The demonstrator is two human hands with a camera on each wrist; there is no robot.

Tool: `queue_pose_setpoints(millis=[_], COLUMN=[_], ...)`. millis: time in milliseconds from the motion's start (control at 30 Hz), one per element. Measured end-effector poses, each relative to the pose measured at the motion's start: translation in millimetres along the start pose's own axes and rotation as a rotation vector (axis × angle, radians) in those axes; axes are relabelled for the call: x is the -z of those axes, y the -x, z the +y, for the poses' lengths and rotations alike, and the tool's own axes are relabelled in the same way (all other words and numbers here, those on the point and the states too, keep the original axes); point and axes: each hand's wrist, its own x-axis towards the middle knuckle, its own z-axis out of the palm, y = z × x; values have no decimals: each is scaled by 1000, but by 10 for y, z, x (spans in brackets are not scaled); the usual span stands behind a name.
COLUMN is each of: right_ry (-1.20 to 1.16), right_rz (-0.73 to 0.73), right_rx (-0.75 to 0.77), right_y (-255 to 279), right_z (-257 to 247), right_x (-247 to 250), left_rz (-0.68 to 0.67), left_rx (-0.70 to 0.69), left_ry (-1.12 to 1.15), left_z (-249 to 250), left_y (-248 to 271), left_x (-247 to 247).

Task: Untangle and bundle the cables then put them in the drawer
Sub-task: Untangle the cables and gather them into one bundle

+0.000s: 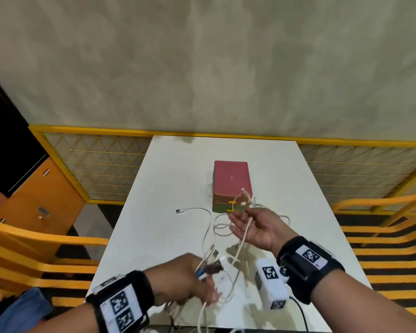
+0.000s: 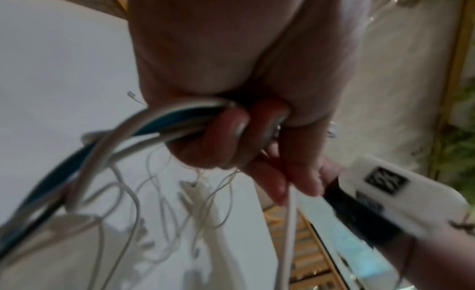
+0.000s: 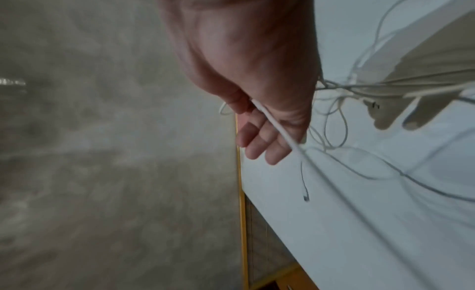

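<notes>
My left hand (image 1: 190,280) hovers over the near part of the white table (image 1: 163,188) and grips a bunch of white and blue cables (image 2: 164,119) in curled fingers (image 2: 231,127). Loose loops hang from that fist and trail across the table (image 1: 208,227), ending in a USB plug (image 1: 178,211). My right hand (image 1: 250,224) is raised in front of the drawer box, palm up. Its thumb pinches one white cable (image 3: 277,127) that crosses the palm (image 3: 257,131), while the other fingers stay relaxed. The small drawer box (image 1: 231,181) has a red top and yellow handles, and its drawers look closed.
A yellow mesh fence (image 1: 94,164) runs behind the table. Yellow slatted benches (image 1: 382,236) flank both sides. An orange cabinet (image 1: 41,193) stands at the left. Thin cable strands dangle over the table's near edge (image 1: 202,316).
</notes>
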Motion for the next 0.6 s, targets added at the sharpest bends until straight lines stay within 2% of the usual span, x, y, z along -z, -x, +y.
queue_pose_setpoints(millis=[33,100,233,300,400,600], right_ry=[-26,-31,158,284,444,590], right_rz=[16,24,-106,-159,-162,-142], right_rx=[8,17,-71,-130,-198,-261], right_y=[-18,-20,84,124,166,170], right_z=[-61,-134,-4,135,369,753], right_x=[39,95,80,96,182,455], left_rz=[-54,-68,58,22,-7,181], left_rx=[21,22,-20,-32,-37,-42], left_ry=[-80,-157,47,41,-14,203], left_z=[-58,-137,-115,-64,-49,-27], left_y=[89,197,189,162,116,25], left_x=[19,53,135,140,117,147])
